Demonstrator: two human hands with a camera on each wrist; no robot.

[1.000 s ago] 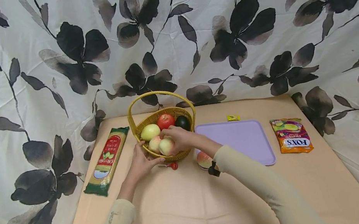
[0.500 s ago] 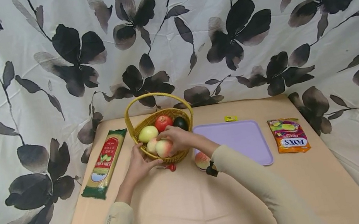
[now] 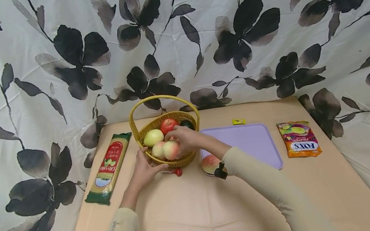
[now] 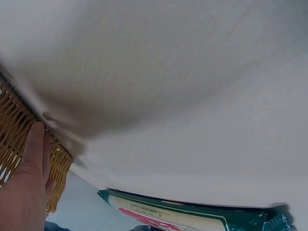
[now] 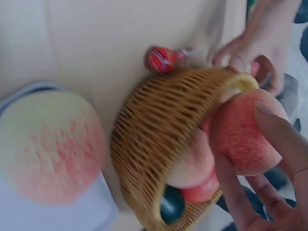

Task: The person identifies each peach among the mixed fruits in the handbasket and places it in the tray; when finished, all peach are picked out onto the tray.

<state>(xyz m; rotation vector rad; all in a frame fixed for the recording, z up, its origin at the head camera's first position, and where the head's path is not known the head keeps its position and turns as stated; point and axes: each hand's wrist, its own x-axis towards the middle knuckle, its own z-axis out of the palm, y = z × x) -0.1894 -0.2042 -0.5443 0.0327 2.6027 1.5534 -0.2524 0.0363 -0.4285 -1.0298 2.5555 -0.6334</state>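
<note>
A yellow wicker basket point(image 3: 186, 161) with an arched handle stands at the table's back, left of centre. My left hand point(image 3: 142, 172) grips its near left side, fingertips at the rim and thumb low on the outside. Inside it, my right hand point(image 3: 187, 137) holds a pink-and-cream peach point(image 3: 171, 150) between thumb and fingers, as the right wrist view shows. Beside that lies another peach point(image 3: 158, 151). Behind them are a pale yellow fruit point(image 3: 153, 137), a red fruit point(image 3: 168, 125) and a dark green fruit point(image 3: 186, 124), partly behind the right hand.
A lilac tray point(image 3: 247, 142) lies right of the basket, a peach point(image 3: 210, 164) at its near left corner. A red lollipop point(image 3: 178, 172) lies before the basket. An Olivoila pack point(image 3: 109, 167) is left, a Fox's sweet bag point(image 3: 299, 139) right, a yellow wrapped sweet point(image 3: 238, 122) behind the tray.
The held peach has turned, and more of its pink side faces the head camera. The right hand has shifted slightly and covers more of the dark green fruit. The left hand stays on the basket.
</note>
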